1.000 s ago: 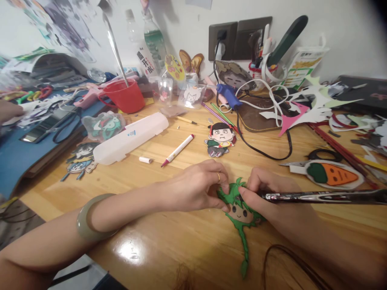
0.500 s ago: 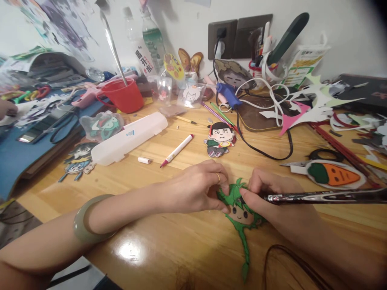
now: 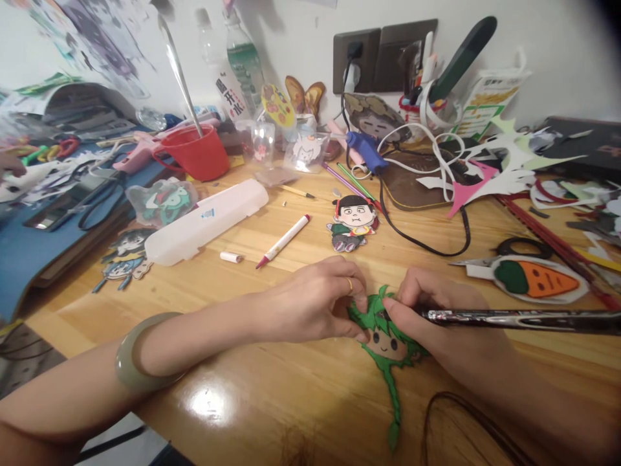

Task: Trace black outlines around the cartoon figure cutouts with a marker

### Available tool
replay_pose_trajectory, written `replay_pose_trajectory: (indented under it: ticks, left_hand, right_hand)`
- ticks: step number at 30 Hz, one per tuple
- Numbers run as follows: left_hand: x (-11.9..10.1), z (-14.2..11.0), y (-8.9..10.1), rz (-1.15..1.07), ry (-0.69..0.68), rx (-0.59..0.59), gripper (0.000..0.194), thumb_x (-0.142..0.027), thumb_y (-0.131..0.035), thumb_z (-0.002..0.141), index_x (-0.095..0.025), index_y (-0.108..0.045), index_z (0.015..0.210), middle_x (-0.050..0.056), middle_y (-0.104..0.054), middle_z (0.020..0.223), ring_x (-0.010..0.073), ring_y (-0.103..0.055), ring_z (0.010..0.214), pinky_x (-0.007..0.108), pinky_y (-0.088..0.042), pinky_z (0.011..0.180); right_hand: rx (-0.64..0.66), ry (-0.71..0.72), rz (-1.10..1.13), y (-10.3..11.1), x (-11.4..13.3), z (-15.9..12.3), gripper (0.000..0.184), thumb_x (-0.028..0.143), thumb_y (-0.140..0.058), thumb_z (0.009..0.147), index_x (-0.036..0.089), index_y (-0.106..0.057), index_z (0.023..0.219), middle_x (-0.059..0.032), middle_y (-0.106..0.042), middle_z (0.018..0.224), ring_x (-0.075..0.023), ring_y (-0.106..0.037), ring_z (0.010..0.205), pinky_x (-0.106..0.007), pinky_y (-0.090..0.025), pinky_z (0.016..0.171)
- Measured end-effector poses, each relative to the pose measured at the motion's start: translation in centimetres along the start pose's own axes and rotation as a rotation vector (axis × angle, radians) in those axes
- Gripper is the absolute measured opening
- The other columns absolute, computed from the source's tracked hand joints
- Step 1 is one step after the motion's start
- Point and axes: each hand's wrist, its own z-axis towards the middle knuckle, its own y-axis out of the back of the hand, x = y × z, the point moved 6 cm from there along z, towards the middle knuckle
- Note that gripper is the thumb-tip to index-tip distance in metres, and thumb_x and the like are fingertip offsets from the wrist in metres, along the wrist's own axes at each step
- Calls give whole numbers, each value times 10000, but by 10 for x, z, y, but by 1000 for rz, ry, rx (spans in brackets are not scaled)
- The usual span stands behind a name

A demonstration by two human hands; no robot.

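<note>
Left hand [image 3: 310, 304]: fingers bent, thumb and fingertips parted, resting on the left edge of a flat figure with green hair, a small smiling face and a long green braid [image 3: 384, 348]; I cannot tell whether they pinch it. A thin gold-coloured ring [image 3: 350, 285] on one finger, a thick pale green bangle [image 3: 127, 359] on the forearm.
Right hand [image 3: 431, 310]: closed round a slim, glossy black patterned pen [image 3: 528, 320], thumb over the figure's right side; the tip is mostly hidden from me.
Figure: between the two hands, on the near part of the glossy light wooden table [image 3: 272, 388], braid trailing toward the near side.
Marker: white barrel, magenta tip [image 3: 284, 243], uncapped, farther than the left hand; its white cap [image 3: 231, 257] lies apart, to the left.
Cutouts: black-haired seated doll [image 3: 356, 223], right of the marker; orange carrot with green top [image 3: 555, 279], farther right.
Case: long, translucent white plastic [image 3: 208, 226], left of the marker.
Far side: red plastic cup [image 3: 198, 155] to the left, holding a shiny metal stem; blue glue gun [image 3: 366, 152] to its right.
</note>
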Motion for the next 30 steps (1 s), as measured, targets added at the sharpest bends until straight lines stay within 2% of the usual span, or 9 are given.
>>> replay_pose_trajectory:
  ticks: [7, 12, 15, 19, 24, 30]
  left_hand:
    - [-1, 0, -1, 27, 22, 5, 225, -257, -701, 715, -90, -600, 829, 82, -554, 914, 174, -511, 862, 271, -429, 758]
    - [-3, -3, -1, 91, 30, -10, 192, -278, -650, 770, -108, -591, 835, 75, -553, 931, 167, -524, 858, 272, -439, 759]
    - [-6, -6, 1, 145, -14, -31, 181, -285, -554, 848, -111, -600, 866, 70, -565, 902, 153, -538, 831, 265, -452, 747]
    - [-19, -11, 0, 335, -47, -83, 202, -243, -465, 898, -113, -617, 873, 66, -583, 853, 149, -548, 764, 266, -476, 675]
    - [-44, -21, -22, 672, -115, -53, 211, -123, -387, 892, -85, -592, 859, 93, -588, 840, 164, -505, 647, 266, -446, 482]
    - [-53, -29, -39, 770, -145, -31, 238, -83, -334, 870, -82, -569, 834, 115, -576, 880, 156, -487, 610, 271, -450, 460]
  right_hand:
    - [-22, -14, 69, 3, 2, 1, 265, 162, -547, 745, 209, -383, 542, 62, -396, 485, -83, -361, 444, -208, -287, 400]
    - [-264, -52, 334, 21, -13, 4, 306, 249, -587, 764, 214, -394, 529, 69, -398, 414, -74, -341, 379, -206, -263, 363]
    - [-331, -91, 437, 28, -20, 7, 258, 248, -607, 754, 219, -414, 586, 81, -404, 431, -68, -336, 378, -201, -250, 368]
    - [-236, -65, 337, 25, -11, 12, 218, 191, -617, 709, 210, -430, 598, 65, -436, 526, -80, -389, 468, -203, -298, 427]
    - [-41, -29, 187, 7, 1, 14, 252, 130, -540, 711, 206, -361, 550, 67, -377, 515, -87, -364, 487, -210, -284, 438]
    - [-34, -26, 104, 3, -6, 12, 263, 151, -514, 747, 205, -339, 557, 70, -348, 518, -84, -350, 483, -212, -272, 439]
